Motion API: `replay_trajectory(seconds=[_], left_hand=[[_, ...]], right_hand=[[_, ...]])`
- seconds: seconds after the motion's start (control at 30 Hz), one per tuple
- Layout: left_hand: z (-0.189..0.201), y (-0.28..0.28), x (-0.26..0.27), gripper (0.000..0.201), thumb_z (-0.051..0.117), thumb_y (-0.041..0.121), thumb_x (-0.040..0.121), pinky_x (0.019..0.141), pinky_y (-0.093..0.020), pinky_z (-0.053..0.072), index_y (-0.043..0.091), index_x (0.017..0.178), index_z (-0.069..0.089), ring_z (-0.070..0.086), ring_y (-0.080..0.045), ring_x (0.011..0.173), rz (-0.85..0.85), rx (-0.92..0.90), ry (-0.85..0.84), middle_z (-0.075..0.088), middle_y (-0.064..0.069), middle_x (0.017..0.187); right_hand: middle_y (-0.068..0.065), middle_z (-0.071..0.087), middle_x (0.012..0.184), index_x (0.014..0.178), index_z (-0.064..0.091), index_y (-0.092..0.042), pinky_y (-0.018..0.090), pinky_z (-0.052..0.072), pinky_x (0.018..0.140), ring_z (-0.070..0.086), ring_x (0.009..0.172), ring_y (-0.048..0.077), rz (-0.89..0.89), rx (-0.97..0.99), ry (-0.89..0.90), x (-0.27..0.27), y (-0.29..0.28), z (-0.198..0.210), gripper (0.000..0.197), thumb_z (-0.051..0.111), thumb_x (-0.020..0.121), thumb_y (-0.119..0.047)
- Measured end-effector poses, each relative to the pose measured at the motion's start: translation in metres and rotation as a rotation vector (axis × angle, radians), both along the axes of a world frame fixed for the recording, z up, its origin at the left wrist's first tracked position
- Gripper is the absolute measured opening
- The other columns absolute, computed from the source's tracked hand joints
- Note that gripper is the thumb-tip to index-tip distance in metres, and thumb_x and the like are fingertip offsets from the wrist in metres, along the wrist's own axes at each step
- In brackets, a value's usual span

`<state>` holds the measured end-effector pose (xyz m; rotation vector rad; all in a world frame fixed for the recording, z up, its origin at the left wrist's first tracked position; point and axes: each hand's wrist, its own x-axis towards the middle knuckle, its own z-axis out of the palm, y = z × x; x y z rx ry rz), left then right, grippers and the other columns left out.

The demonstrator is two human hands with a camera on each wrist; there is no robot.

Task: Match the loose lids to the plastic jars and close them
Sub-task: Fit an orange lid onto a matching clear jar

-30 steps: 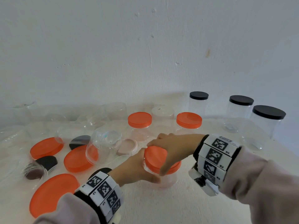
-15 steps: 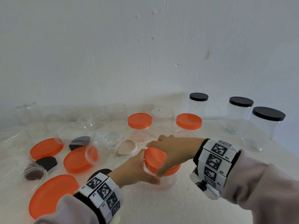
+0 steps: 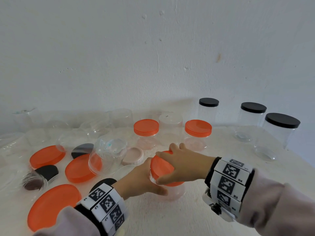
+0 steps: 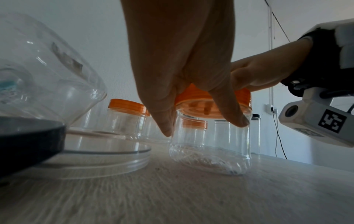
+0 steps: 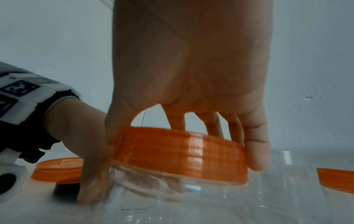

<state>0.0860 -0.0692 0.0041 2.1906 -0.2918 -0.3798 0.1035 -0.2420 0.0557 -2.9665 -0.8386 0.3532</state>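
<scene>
A small clear plastic jar (image 3: pixel 172 193) (image 4: pixel 208 151) stands on the table near the front middle. My left hand (image 3: pixel 143 178) (image 4: pixel 191 94) grips its upper body from the left. An orange lid (image 3: pixel 162 167) (image 5: pixel 180 154) sits tilted on its mouth. My right hand (image 3: pixel 180 160) (image 5: pixel 191 106) is curled over that lid, thumb on the near rim and fingers on the far rim. Loose orange lids (image 3: pixel 80 169) (image 3: pixel 52 210) lie to the left. An open clear jar (image 3: pixel 107 155) lies tipped over beside them.
Two orange-lidded jars (image 3: pixel 146 133) (image 3: pixel 197 133) stand behind my hands. Three black-lidded jars (image 3: pixel 208 109) (image 3: pixel 252 120) (image 3: pixel 279 133) stand at the back right. Several open clear jars, a pinkish lid (image 3: pixel 133 155) and black lids (image 3: pixel 81 149) crowd the left. A white wall rises behind.
My right hand has turned slightly on the orange lid, its fingers shifting round the rim. The jar and my left hand stay in place.
</scene>
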Motion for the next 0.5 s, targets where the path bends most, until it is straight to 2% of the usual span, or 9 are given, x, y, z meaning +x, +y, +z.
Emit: replay_trajectory(seconds=[0.33,0.43,0.5], left_hand=[[0.008,0.0,0.001,0.102,0.086,0.035,0.068,0.108,-0.026,0.037,0.03,0.147,0.022,0.044,-0.006,0.128,-0.082,0.117,-0.034,0.043,0.015,0.14],[0.016,0.005,0.004,0.093,0.082,0.041,0.071,0.098,-0.017,0.037,0.031,0.145,0.026,0.044,-0.002,0.119,-0.091,0.239,-0.128,0.044,0.02,0.132],[0.024,0.011,0.008,0.087,0.078,0.044,0.075,0.098,-0.016,0.035,0.03,0.145,0.028,0.041,-0.003,0.12,-0.085,0.343,-0.248,0.043,0.017,0.136]], right_hand=[[0.001,0.026,0.139,0.148,0.015,-0.041,0.044,0.033,0.098,0.024,0.127,0.028,-0.01,0.074,0.002,0.001,-0.003,-0.007,0.086,0.053,0.078,-0.074],[0.001,0.027,0.137,0.148,0.017,-0.042,0.044,0.033,0.099,0.024,0.125,0.027,-0.029,0.101,0.004,0.005,-0.005,-0.008,0.087,0.055,0.076,-0.073],[0.002,0.029,0.136,0.148,0.019,-0.042,0.044,0.032,0.1,0.026,0.124,0.027,-0.05,0.115,-0.005,0.009,-0.006,-0.009,0.086,0.056,0.076,-0.072]])
